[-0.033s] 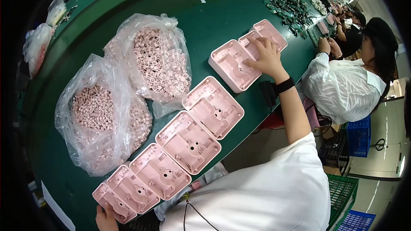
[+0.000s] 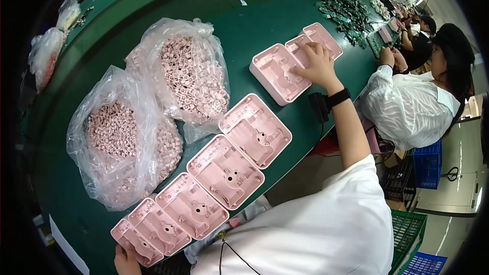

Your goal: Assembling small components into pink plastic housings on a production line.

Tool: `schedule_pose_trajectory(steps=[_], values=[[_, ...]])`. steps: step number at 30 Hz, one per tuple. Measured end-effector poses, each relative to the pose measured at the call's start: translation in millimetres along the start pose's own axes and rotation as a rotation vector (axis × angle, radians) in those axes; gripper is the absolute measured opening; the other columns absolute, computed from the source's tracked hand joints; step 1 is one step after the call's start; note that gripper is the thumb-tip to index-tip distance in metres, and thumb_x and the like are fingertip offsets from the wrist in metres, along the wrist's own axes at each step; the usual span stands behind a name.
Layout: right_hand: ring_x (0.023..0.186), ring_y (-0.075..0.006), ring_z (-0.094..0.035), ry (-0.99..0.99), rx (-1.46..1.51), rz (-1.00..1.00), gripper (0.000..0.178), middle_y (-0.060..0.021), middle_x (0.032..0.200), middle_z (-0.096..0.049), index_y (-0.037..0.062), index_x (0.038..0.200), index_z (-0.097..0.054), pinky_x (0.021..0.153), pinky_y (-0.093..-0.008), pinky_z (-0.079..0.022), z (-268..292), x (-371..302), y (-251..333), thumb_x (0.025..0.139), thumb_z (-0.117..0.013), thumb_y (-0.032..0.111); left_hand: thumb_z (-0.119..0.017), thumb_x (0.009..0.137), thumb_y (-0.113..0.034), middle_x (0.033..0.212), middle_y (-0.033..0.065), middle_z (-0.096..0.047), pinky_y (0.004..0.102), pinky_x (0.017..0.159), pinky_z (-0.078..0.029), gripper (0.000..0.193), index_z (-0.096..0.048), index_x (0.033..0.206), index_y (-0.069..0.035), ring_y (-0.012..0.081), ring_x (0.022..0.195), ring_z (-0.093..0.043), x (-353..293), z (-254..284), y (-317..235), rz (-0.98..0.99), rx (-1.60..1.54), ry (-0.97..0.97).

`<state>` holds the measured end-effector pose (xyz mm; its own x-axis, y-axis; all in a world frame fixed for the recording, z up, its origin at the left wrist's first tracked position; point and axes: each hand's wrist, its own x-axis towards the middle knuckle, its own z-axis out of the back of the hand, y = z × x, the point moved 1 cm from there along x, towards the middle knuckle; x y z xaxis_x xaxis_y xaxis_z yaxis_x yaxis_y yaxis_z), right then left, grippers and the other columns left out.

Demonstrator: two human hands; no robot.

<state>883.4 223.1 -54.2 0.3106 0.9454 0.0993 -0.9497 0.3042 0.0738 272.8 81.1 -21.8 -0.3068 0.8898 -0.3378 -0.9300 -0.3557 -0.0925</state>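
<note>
My right hand [image 2: 318, 65] reaches over a short row of pink plastic housings on the green table. Its thumb is at the rim of the nearest open housing [image 2: 277, 74], and its bent fingers grip over the adjoining housing [image 2: 297, 51]. A further pink housing [image 2: 321, 38] lies just beyond. At the lower left my left hand [image 2: 126, 259] grips the end housing [image 2: 133, 239] of a longer row, its fingers at the outer rim. Several open housings [image 2: 232, 175] stand side by side in that row, with holes and ribs showing inside. The right fingertips are partly hidden.
Two clear plastic bags [image 2: 145, 127] full of small pink parts stand left of the row. Green circuit boards with wires [image 2: 346, 12] are heaped at the far right. A co-worker in white [image 2: 407, 102] sits at the right. Blue crates [image 2: 427, 165] and green crates [image 2: 407, 234] are stacked below.
The short row under my right hand has slid slightly away, so its gap to the longer row is a little wider. My left hand stays at the end housing.
</note>
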Motion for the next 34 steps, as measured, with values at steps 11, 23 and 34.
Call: schedule_pose_trajectory(steps=[11,23,34], values=[[0.126,-0.0408,-0.026,0.05,-0.015,-0.162,0.085,-0.0148,0.134,-0.034,0.0296,0.13,-0.041,0.1,-0.054,-0.021,-26.8,166.8,-22.0,0.057,-0.07,0.059,-0.044,0.086,-0.051,0.084,0.0261,-0.059,0.0439,0.069,-0.042,0.056,-0.055,0.108,-0.001,0.038,0.079,-0.058,-11.6,9.0,2.8,0.227,-0.048,0.157],[0.097,-0.0268,-0.051,0.062,0.444,0.577,0.037,-0.0128,0.109,-0.055,0.0023,0.112,-0.055,0.085,-0.0355,-0.038,73.9,-118.9,148.6,0.086,-0.054,0.028,-0.047,0.091,-0.034,0.068,0.019,-0.056,0.0333,0.056,-0.04,0.04,-0.053,0.104,0.004,0.0228,0.06,-0.053,-25.0,-5.6,42.0,0.118,-0.061,0.105],[0.119,-0.0362,-0.037,-0.001,0.164,0.303,0.055,-0.0184,0.133,-0.036,0.009,0.129,-0.041,0.1,-0.0454,-0.024,6.5,-251.9,193.1,0.089,-0.042,0.046,-0.048,0.091,-0.034,0.065,0.0139,-0.058,0.033,0.055,-0.04,0.034,-0.049,0.102,-0.001,0.0248,0.058,-0.053,-18.9,-7.6,57.7,-0.121,-0.259,-0.036]])
